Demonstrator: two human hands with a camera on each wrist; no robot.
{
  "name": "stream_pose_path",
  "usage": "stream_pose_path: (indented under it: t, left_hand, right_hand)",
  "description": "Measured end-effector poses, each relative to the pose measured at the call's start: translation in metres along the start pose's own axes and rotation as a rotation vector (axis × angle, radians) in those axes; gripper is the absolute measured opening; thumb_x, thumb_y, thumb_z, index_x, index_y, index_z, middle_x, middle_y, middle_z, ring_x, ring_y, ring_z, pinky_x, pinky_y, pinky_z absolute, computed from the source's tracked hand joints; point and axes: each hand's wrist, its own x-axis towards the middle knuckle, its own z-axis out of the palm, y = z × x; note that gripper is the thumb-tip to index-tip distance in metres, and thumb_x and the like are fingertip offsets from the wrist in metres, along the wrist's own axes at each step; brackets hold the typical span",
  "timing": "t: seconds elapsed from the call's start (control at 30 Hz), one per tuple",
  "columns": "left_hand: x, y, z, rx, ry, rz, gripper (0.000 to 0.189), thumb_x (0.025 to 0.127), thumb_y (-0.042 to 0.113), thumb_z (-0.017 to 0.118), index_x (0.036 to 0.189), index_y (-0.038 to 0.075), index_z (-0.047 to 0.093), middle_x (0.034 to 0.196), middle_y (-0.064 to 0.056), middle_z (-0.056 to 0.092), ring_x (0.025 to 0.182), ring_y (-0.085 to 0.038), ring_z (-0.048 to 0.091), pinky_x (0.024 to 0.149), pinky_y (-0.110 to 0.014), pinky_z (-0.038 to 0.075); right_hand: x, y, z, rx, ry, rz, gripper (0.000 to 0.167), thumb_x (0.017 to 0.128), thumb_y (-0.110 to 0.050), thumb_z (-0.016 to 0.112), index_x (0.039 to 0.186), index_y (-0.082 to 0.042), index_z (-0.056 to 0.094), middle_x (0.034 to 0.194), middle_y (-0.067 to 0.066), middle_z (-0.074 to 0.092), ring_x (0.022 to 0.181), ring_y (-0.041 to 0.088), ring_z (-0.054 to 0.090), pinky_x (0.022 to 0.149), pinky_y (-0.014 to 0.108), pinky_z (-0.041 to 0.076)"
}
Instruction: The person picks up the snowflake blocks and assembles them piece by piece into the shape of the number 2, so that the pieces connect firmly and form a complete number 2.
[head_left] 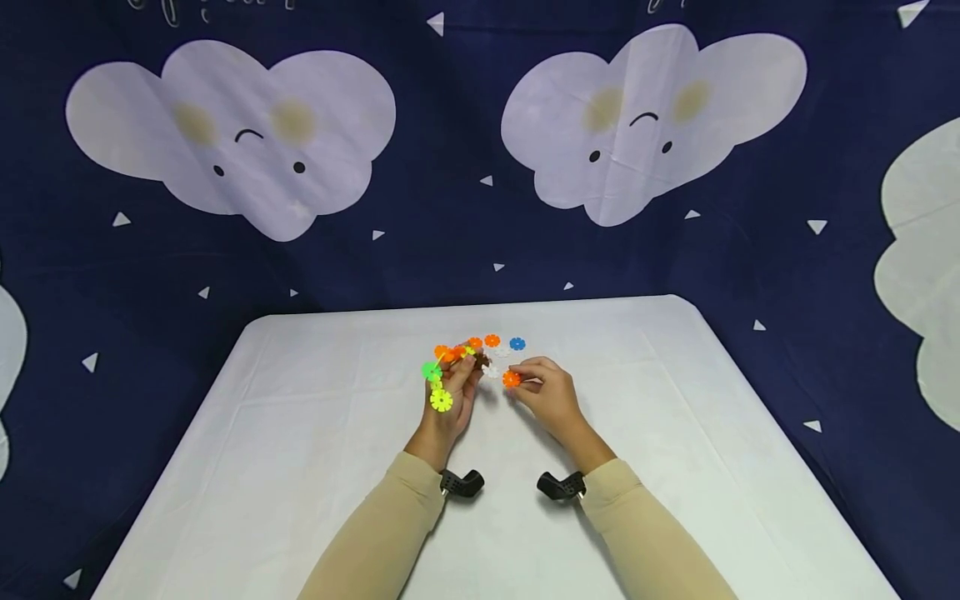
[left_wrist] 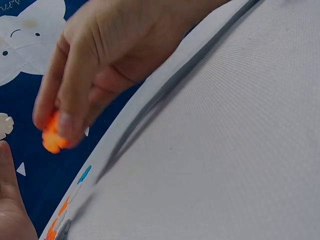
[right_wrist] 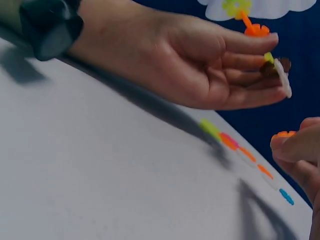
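My left hand [head_left: 457, 398] holds a linked chain of flower-shaped snap discs between thumb and fingers. Toward the wrist the chain runs through a green disc [head_left: 431, 372] to a yellow disc [head_left: 441, 401]; orange discs [head_left: 442, 353] lie near the thumb. At the fingertips in the right wrist view are a brown disc [right_wrist: 268, 69] and a white disc [right_wrist: 283, 78] on edge. Facing it, my right hand [head_left: 553, 398] pinches a single orange disc [head_left: 512, 379], raised above the table and apart from the white one. Fingers partly cover that orange disc in the left wrist view.
Loose discs lie in a row toward the far edge of the white table [head_left: 315, 467], among them a blue disc [head_left: 517, 343] and an orange one [head_left: 492, 340]. Behind hangs a dark blue cloth [head_left: 442, 250] with cloud prints. Each wrist wears a black camera band.
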Motion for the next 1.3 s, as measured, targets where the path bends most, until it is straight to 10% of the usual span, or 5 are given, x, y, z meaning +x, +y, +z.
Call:
stream_pose_path:
  t: [0.93,1.3]
  left_hand:
    - [0.000,0.000,-0.004,0.055,-0.041,0.025,0.017,0.106,-0.004,0.058,0.099,0.003,0.072,0.113,-0.018,0.073,0.103,-0.022,0.071,0.096,-0.031,0.058]
    - [0.002,-0.003,-0.004,0.029,-0.028,0.023,0.030,0.106,-0.007,0.056,0.082,0.011,0.058,0.098,-0.007,0.071,0.096,-0.018,0.069,0.087,-0.028,0.060]
  right_hand:
    - [-0.016,-0.046,0.008,-0.016,0.020,-0.375,0.036,0.072,0.032,0.079,0.105,0.022,0.070,0.095,0.034,0.071,0.078,0.048,0.073,0.070,0.036,0.064]
    - [-0.013,-0.013,0.006,-0.079,0.025,-0.440,0.038,0.075,0.024,0.083,0.111,0.014,0.074,0.102,0.022,0.074,0.082,0.036,0.075,0.078,0.028,0.063]
